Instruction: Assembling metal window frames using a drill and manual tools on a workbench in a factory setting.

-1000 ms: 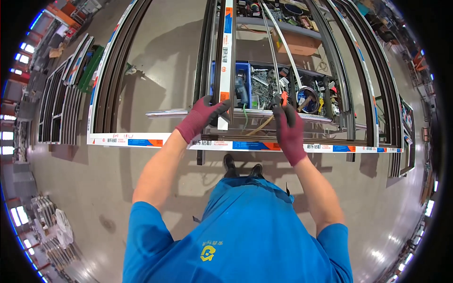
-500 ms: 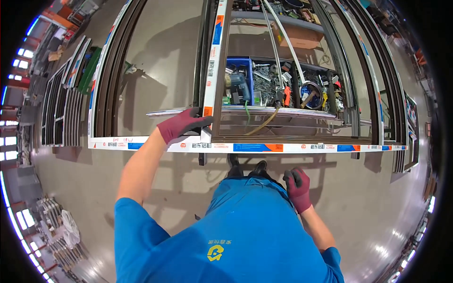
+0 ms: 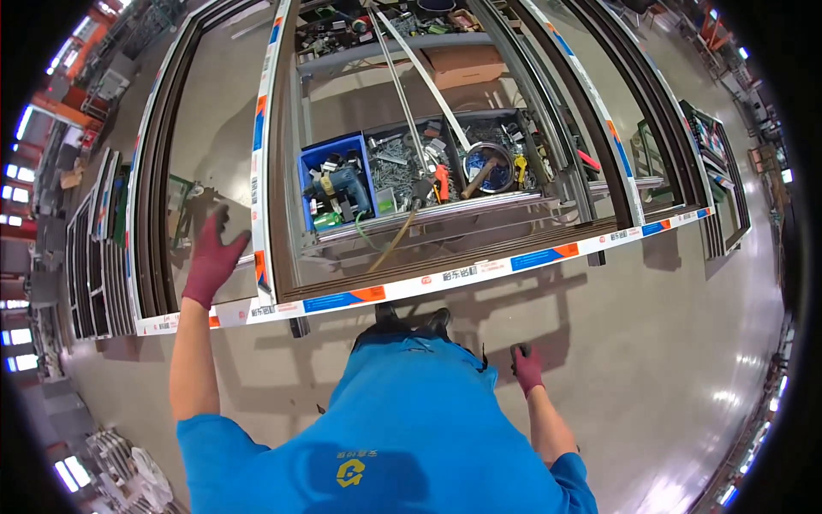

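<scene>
My left hand (image 3: 216, 259), in a maroon and dark grey work glove, is raised over the front rail of a large brown window frame (image 3: 462, 276). Its fingers are apart and hold nothing. Just to its right stands an upright bar (image 3: 259, 146) of the frame, wrapped in white, blue and orange printed film. At my right side, below the frame and away from it, hangs my right hand (image 3: 527, 367) in a matching glove. Its fingers are curled closed; whatever might be inside them is hidden.
Beyond the frame's front rail, a blue bin (image 3: 366, 171) holds a power drill (image 3: 341, 185). Dark bins of screws (image 3: 396, 167) and a round bowl with a hammer (image 3: 481, 178) sit beside it. A cardboard box (image 3: 462, 66) lies farther back. More frames (image 3: 90, 257) lean at the left.
My left hand has let go of the frame's corner by the upright bar and moved to the bar's left, fingers spreading. The view has turned, and my right hand still hangs at my side.
</scene>
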The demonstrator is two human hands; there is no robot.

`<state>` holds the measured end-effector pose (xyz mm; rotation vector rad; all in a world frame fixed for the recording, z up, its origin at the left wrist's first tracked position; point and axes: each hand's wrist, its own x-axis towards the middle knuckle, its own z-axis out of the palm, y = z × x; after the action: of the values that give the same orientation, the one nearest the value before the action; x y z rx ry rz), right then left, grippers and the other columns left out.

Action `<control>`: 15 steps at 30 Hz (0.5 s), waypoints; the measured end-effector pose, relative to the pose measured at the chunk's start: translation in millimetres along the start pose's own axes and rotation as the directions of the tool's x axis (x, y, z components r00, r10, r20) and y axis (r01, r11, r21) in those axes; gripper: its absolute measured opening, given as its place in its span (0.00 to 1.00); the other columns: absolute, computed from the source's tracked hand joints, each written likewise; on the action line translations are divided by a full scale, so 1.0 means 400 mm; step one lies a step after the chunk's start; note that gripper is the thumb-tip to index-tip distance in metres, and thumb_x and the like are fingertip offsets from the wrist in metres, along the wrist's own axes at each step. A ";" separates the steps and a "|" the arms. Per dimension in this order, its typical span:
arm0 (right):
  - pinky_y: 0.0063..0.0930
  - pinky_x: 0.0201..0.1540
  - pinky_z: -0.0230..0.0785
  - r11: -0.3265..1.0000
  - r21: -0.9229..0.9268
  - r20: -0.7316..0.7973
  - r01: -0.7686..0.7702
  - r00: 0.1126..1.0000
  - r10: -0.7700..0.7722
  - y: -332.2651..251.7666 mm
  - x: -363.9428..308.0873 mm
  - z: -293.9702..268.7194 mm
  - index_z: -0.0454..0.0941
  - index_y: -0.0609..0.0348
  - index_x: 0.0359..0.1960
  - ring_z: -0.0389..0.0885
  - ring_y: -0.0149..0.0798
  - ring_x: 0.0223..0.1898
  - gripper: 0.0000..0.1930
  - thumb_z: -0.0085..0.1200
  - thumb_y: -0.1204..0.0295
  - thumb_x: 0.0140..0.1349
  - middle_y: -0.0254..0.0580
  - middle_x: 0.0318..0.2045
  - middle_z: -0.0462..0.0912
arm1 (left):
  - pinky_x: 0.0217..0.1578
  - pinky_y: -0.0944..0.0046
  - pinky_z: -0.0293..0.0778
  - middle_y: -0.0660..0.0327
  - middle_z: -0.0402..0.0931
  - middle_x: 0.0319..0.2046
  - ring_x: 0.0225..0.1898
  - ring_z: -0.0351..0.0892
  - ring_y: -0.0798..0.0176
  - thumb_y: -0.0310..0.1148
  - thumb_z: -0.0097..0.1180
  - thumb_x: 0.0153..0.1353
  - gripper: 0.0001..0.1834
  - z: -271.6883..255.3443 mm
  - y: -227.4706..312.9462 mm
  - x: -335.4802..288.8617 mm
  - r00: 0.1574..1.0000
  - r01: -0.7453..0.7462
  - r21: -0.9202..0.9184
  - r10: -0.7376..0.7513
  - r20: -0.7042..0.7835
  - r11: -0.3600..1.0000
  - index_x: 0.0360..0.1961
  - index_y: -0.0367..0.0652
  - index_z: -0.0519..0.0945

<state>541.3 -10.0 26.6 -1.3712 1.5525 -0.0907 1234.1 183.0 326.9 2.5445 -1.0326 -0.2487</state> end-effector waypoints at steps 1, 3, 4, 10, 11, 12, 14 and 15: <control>0.30 0.23 0.70 0.992 -0.014 0.023 -0.122 0.992 0.122 0.022 0.004 -0.005 0.80 0.57 0.46 0.77 0.32 0.20 0.13 0.59 0.60 0.72 0.37 0.26 0.80 | 0.63 0.56 0.74 0.51 0.80 0.62 0.63 0.79 0.57 0.42 0.70 0.66 0.37 -0.008 0.051 0.022 1.000 0.003 0.014 -0.003 0.000 1.000 0.71 0.36 0.71; 0.29 0.24 0.71 0.989 0.013 -0.002 -0.147 0.989 0.147 0.128 0.037 -0.002 0.81 0.56 0.46 0.78 0.32 0.21 0.13 0.58 0.59 0.72 0.36 0.27 0.80 | 0.60 0.55 0.77 0.48 0.83 0.56 0.56 0.84 0.52 0.39 0.71 0.63 0.35 0.032 0.192 0.098 0.982 -0.168 -0.219 0.145 -0.117 0.961 0.68 0.35 0.74; 0.28 0.24 0.71 0.990 -0.035 -0.073 -0.136 0.988 0.133 0.243 0.048 -0.014 0.81 0.56 0.46 0.79 0.32 0.22 0.13 0.58 0.59 0.72 0.36 0.27 0.81 | 0.60 0.56 0.77 0.48 0.84 0.54 0.55 0.84 0.54 0.38 0.70 0.65 0.30 0.099 0.310 0.154 0.981 -0.180 -0.337 0.196 0.013 0.924 0.64 0.35 0.78; 0.29 0.27 0.71 0.961 0.157 0.097 -0.227 0.972 0.213 -0.065 0.067 0.100 0.83 0.57 0.42 0.80 0.31 0.25 0.14 0.58 0.58 0.71 0.35 0.28 0.82 | 0.61 0.56 0.77 0.42 0.82 0.58 0.59 0.84 0.50 0.51 0.68 0.65 0.37 0.627 0.507 0.352 0.730 -0.100 -0.213 0.217 0.648 0.972 0.65 0.33 0.77; 0.29 0.27 0.71 0.956 0.163 0.091 -0.245 0.968 0.232 -0.103 0.057 0.108 0.83 0.57 0.42 0.80 0.31 0.25 0.14 0.58 0.58 0.71 0.35 0.28 0.82 | 0.60 0.55 0.77 0.41 0.81 0.59 0.59 0.83 0.48 0.55 0.68 0.63 0.40 0.763 0.506 0.387 0.716 -0.154 -0.105 0.184 0.674 0.983 0.64 0.32 0.77; 0.29 0.27 0.71 0.941 0.240 0.090 -0.237 0.971 0.221 -0.177 0.042 0.115 0.83 0.58 0.42 0.80 0.32 0.25 0.15 0.58 0.58 0.71 0.36 0.28 0.82 | 0.59 0.52 0.78 0.38 0.83 0.55 0.57 0.84 0.42 0.59 0.68 0.60 0.42 0.890 0.481 0.409 0.743 -0.083 -0.065 0.105 0.661 0.994 0.58 0.29 0.79; 0.33 0.27 0.72 0.983 0.167 0.009 -0.078 0.997 0.078 -0.197 0.059 0.129 0.83 0.62 0.41 0.82 0.33 0.25 0.16 0.57 0.59 0.71 0.42 0.29 0.85 | 0.57 0.49 0.79 0.36 0.85 0.51 0.53 0.85 0.36 0.64 0.69 0.56 0.43 1.158 0.408 0.476 0.711 0.177 -0.087 -0.067 0.700 0.980 0.50 0.27 0.83; 0.40 0.31 0.75 0.989 0.058 0.085 -0.133 0.988 0.128 -0.156 0.062 0.139 0.83 0.64 0.42 0.86 0.41 0.29 0.15 0.55 0.61 0.72 0.46 0.31 0.87 | 0.56 0.47 0.79 0.36 0.85 0.49 0.51 0.86 0.37 0.64 0.69 0.56 0.42 1.266 0.357 0.518 0.641 0.373 -0.111 -0.169 0.748 0.921 0.47 0.27 0.85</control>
<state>627.6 -21.5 24.1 -1.2065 1.5538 -0.0035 1139.5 -198.0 -80.0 2.3498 -0.7466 -1.4939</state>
